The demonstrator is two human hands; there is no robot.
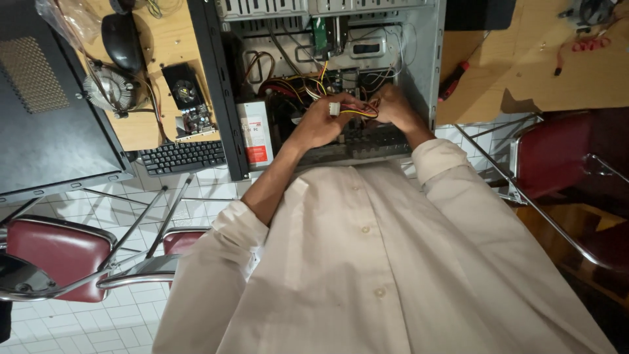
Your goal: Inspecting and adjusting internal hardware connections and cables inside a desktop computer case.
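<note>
Cream shirt fabric (pixel 373 262) is filling the near part of the view, with both rolled-up sleeves reaching forward toward the far edge. Beyond it, an open computer case (pixel 426 59) is lying on a wooden desk (pixel 524 65), its grey metal walls framing a tangle of wiring. At the far left, a black side panel (pixel 52 118) is resting beside a black keyboard (pixel 183 157), a round cooling fan (pixel 108 88) and a small circuit board (pixel 190 98). Red-seated metal chairs (pixel 59 249) are standing on the white tiled floor at the near left and at the right. Inside the case, the left hand (pixel 321 121) is closing around a white plastic connector (pixel 335 109), gripping it at the end of a bundle of red, yellow and black wires (pixel 360 110). Just right of it, the right hand (pixel 393 105) is pinching the same wire bundle, so the two hands are working close together, almost touching. A red-handled screwdriver (pixel 453 80) is lying on the desk right of the case.
</note>
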